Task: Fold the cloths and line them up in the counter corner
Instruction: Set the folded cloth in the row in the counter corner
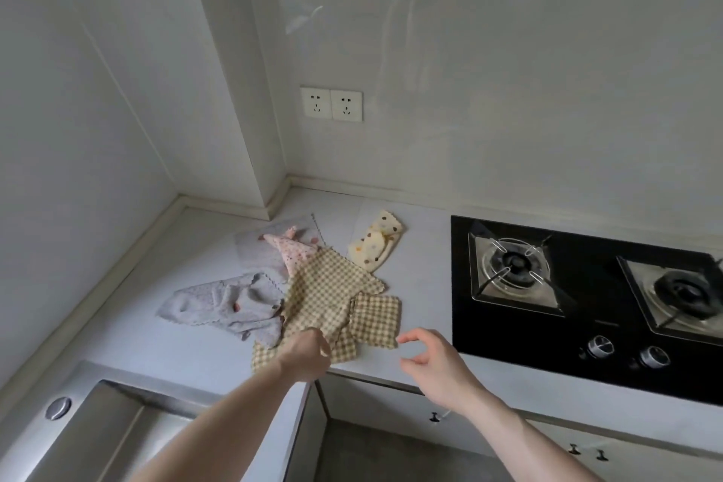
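Note:
A heap of cloths lies on the white counter (203,348) near the corner. On top is a large tan checked cloth (326,292); my left hand (307,354) grips its near edge and lifts it. A smaller checked cloth (375,321), folded square, lies beside it to the right. My right hand (434,362) hovers open at the counter's front edge, just right of that square and apart from it. A crumpled grey cloth (223,305) lies to the left. A pink dotted cloth (291,248) and a flat pale grey cloth (260,248) lie behind. A yellow dotted cloth (375,241) is farther back.
A black two-burner gas hob (587,309) with knobs takes up the counter's right side. A steel sink (98,430) sits at the near left. Two wall sockets (331,104) are above the corner, beside a boxed wall column (234,90). Cabinet fronts lie below the counter edge.

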A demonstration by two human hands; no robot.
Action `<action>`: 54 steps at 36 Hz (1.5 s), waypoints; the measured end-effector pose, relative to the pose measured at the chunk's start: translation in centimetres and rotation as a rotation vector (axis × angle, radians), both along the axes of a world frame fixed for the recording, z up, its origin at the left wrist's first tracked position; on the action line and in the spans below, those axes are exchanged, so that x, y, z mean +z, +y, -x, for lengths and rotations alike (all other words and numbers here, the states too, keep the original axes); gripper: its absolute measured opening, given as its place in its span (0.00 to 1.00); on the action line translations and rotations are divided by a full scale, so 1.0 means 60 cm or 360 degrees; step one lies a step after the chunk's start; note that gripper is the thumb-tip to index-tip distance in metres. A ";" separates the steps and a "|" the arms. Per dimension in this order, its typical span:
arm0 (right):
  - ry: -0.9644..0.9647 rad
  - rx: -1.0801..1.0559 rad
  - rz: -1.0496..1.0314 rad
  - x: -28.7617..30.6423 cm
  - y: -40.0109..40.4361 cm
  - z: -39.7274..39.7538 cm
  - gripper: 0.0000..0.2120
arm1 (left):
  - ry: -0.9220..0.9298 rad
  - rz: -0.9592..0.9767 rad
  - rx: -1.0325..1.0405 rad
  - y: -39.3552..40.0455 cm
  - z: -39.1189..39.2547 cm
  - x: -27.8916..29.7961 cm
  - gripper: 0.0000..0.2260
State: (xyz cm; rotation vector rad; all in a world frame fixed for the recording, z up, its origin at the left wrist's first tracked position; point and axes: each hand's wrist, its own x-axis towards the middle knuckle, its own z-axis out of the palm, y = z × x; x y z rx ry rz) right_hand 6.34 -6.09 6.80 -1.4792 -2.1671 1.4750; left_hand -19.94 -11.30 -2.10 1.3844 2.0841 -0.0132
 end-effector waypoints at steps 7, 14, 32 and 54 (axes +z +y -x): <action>-0.0047 -0.0066 -0.0033 0.009 -0.012 -0.016 0.10 | 0.0067 0.0067 0.0040 -0.017 -0.027 -0.042 0.18; -0.0051 -0.0136 -0.0024 0.008 -0.024 -0.039 0.10 | 0.0104 -0.0318 0.0220 -0.009 0.010 -0.007 0.08; 0.0096 -0.0047 -0.0189 0.068 0.013 -0.007 0.19 | -0.0243 -0.1620 0.0480 0.041 0.015 0.281 0.05; 0.0207 0.0075 -0.0293 0.173 0.054 -0.042 0.10 | -0.0127 -0.1128 -0.0516 0.075 -0.152 0.441 0.09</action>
